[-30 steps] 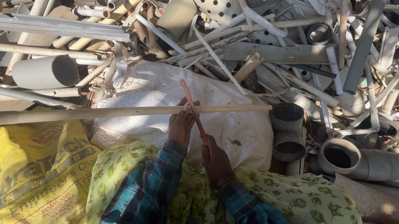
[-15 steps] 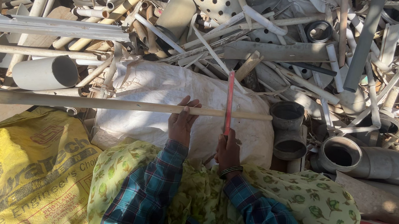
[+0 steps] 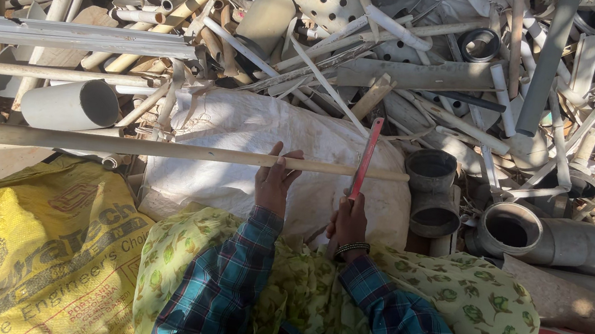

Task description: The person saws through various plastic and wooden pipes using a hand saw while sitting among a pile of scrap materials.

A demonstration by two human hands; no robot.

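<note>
A long beige pipe [image 3: 124,146] lies crosswise over a white woven sack [image 3: 238,151] in front of me. My left hand [image 3: 274,183] presses down on the pipe near its right part. My right hand [image 3: 348,223] grips the handle of a red saw blade [image 3: 366,157], which stands upright and crosses the pipe close to its right end. Both arms wear blue plaid sleeves over a green flowered cloth [image 3: 463,304].
A big heap of cut grey and white plastic pipes [image 3: 417,75] fills the far side. Grey pipe fittings [image 3: 432,189] stand right of the sack, a short wide white pipe piece [image 3: 72,105] to the left. A yellow printed sack [image 3: 19,245] lies at lower left.
The red saw blade has swung from a left-leaning tilt to upright and shifted right along the pipe. My left hand stays on the pipe.
</note>
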